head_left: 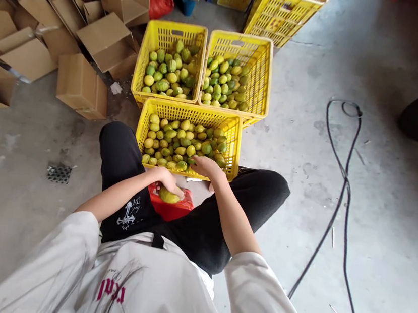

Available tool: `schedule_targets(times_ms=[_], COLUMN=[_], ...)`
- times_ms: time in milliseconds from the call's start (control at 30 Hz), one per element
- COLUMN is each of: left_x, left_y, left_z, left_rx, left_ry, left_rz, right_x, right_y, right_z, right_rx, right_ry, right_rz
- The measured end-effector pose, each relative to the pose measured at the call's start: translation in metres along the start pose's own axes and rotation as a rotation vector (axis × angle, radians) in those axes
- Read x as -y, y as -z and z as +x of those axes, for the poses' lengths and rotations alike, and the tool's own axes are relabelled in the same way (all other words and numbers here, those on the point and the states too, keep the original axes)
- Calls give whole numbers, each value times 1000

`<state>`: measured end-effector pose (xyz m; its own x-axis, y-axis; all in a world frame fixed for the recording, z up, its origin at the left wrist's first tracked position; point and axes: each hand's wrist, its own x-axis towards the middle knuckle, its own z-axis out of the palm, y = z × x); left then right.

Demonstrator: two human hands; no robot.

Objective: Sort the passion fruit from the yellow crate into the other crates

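The near crate [214, 116], the far-left crate [177, 33] and the far-right crate [259, 76] are bright yellow, their walls patterned with slots; the stacked crates [277, 20] at the far side are yellow too. The citrus fruits [180, 150] run from lemon yellow to mid and dark green, mixed, and the nearest fruit [168, 197] is yellow-green. Red shows on the plastic seat [171, 212] and the far bag [161, 3]. Black trousers [261, 196] carry a white print [128, 215]; the off-white T-shirt [170, 289] has magenta lettering [112, 291]. Cardboard boxes [81, 82] at left are brown, the floor [290, 146] mottled grey, the cable [342, 193] at right black.
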<state>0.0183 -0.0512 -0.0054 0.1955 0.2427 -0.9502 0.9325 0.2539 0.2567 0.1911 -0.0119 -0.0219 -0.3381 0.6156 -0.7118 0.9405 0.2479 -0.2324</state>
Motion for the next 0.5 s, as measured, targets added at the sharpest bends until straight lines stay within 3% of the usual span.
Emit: schedule_targets(times_ms=[33,100,267,333,400,500], left_x=[-1,-2,12,20,25,27], left_y=[3,20,91,108,112,102], left_z=[-3,-11,-38,-45,-45,-34], left_rx=[-40,-233,-1025,-1247,-1327,-1276], left_ry=[1,-11,-149,-249,-306,-300], left_rz=[15,15,50,54,86,135], right_x=[1,1,-1,-1,-1,-2], right_y=[1,3,1,1,1,0], right_z=[0,0,-1,0,1,4], right_rx=[-20,-42,-23,-8,-2,-28], right_ry=[15,43,47,52,71,94], right_rz=[6,21,27,33,44,55])
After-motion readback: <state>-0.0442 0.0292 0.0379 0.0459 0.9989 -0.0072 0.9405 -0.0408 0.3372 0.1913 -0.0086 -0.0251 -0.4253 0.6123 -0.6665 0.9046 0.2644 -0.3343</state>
